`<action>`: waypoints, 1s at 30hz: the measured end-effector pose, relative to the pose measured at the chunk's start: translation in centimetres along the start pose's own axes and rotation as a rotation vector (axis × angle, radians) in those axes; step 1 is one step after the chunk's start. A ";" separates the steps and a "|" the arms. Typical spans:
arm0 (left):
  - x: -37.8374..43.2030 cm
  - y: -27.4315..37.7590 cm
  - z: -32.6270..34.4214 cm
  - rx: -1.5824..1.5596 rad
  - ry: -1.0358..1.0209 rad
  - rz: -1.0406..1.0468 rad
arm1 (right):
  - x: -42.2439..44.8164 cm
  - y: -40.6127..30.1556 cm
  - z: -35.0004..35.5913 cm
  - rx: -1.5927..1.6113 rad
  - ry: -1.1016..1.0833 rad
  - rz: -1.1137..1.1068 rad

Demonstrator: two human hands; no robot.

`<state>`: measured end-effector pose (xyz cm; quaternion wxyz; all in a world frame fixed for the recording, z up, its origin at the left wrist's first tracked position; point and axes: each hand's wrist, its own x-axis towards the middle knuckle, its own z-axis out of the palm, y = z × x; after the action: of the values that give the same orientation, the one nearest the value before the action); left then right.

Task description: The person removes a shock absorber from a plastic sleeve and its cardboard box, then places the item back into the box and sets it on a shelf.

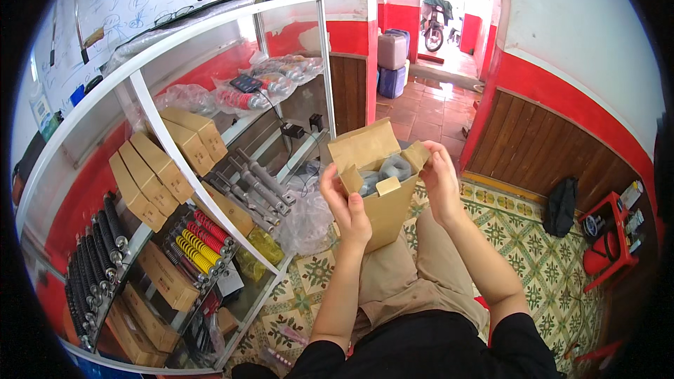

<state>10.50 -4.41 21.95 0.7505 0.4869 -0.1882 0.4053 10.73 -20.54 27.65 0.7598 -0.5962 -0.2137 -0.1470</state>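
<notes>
An upright brown cardboard box (387, 218) rests on or by my thighs with its top flaps raised. Inside, plastic-wrapped parts with a rounded end (395, 167) show at the opening; what lies deeper is hidden. My left hand (345, 208) is at the box's left upper edge, thumb near the front and fingers by the left flap. On the other side, my right hand (441, 181) touches the right flap (416, 156) with its fingers. The large back flap (363, 147) stands up between both hands.
To the left, a glass display cabinet (321, 42) holds shock absorbers (197, 252), fork tubes (258, 184) and long cardboard boxes (152, 168). Plastic wrap (310, 221) lies beside it. A red stool (605, 252) and a black bag (562, 208) are at the right wall. Jugs (392, 63) stand near the doorway.
</notes>
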 end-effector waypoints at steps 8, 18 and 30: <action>0.5 0.5 -0.7 0.345 0.043 0.225 | 1.7 0.3 1.3 0.203 -0.012 0.252; 0.8 -0.3 -1.7 0.414 0.084 0.190 | 3.4 -0.1 3.7 0.158 -0.319 0.457; 1.2 -0.8 -2.4 0.066 -0.037 0.113 | 3.1 1.7 3.7 0.296 -0.354 0.171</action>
<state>11.60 -1.98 21.21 0.7065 0.5073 -0.2158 0.4438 13.68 -16.40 28.54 0.7992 -0.5109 -0.3114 0.0573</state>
